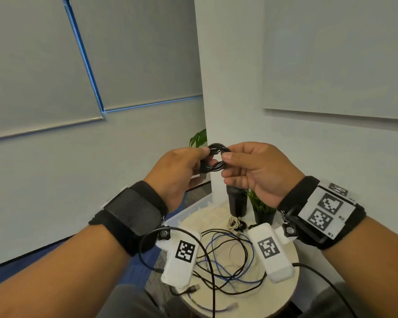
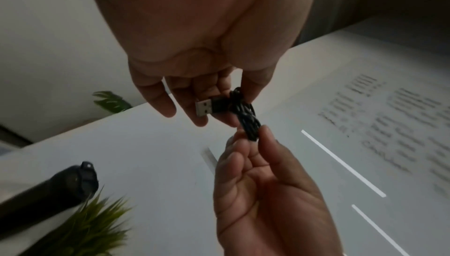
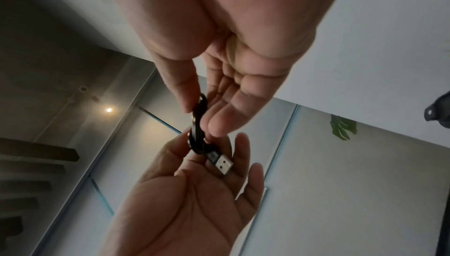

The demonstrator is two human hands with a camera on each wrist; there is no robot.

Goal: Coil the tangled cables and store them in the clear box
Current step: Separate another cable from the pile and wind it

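Coiled cable (image 1: 217, 149) — pinched between left hand (image 1: 177, 173) and right hand (image 1: 262, 171)
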